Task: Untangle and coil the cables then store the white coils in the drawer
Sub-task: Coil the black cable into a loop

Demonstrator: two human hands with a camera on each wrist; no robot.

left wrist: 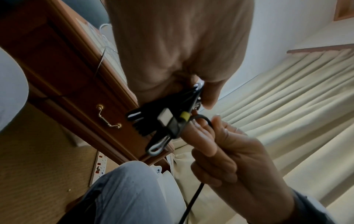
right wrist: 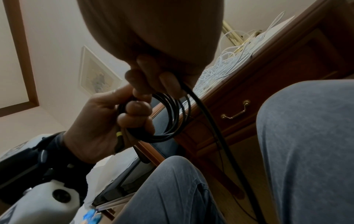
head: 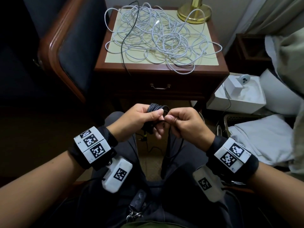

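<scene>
- The left hand (head: 139, 118) holds a black cable coil (head: 157, 108) above the lap, fingers (right wrist: 134, 115) curled round the bundled loops; in the right wrist view the loops hang as a ring below that fist, their plane roughly upright.
- The right hand (head: 184, 122) pinches the free black strand (right wrist: 201, 106) between thumb and curled fingers, touching the coil at its 3 o'clock side; the strand runs from there down toward 6 o'clock between the knees.
- A plug with a yellow band (left wrist: 184, 116) sticks out of the coil beside the left palm, its long axis lying along the loops.
- The white cables (head: 158, 38) lie tangled at 12 o'clock on the worktop (head: 212, 60) of a wooden nightstand, spread nearly edge to edge; some loops overhang the front edge and the left edge.
- A second black cable (head: 130, 32) crosses the white tangle on its 9 o'clock side, running from the back edge over the front edge.
- The drawer (head: 160, 87) sits shut under the worktop, its brass handle facing the person.
- A brass lamp base (head: 194, 13) stands at the worktop's 1 o'clock corner, white loops touching it.
- A dark armchair (head: 69, 51) stands close at 10 o'clock; an open white box (head: 236, 94) sits on the floor at 2 o'clock, just beside the nightstand.
- Open room lies between the knees and the drawer front.
</scene>
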